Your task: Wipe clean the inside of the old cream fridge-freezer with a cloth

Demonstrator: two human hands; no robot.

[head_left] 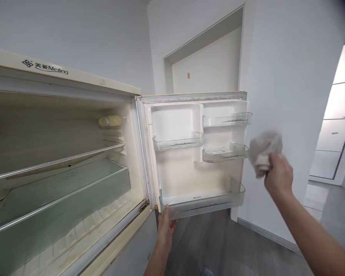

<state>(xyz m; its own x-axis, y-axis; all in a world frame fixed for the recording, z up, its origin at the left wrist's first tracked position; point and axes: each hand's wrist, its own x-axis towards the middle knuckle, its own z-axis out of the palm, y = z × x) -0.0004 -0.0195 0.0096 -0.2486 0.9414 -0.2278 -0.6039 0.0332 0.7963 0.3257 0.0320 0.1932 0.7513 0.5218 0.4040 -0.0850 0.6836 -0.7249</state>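
Fingers clamped: right hand (279, 174), crumpled greyish-white cloth (265, 148)

I see the boxy cream fridge (86, 79) with its white-lined door (184, 172) already open. At the door's lower hinge-side corner, the left hand (165, 228) touches the long clear-plastic bin (212, 205); whether its fingers grip, I can't tell. The cloth hangs beyond the door's free edge. Brownish stains (66, 262) are left near the fridge floor's front edge; what's done, I can't judge.

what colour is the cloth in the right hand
Pale greyish white; the cloth shows best in the head view.
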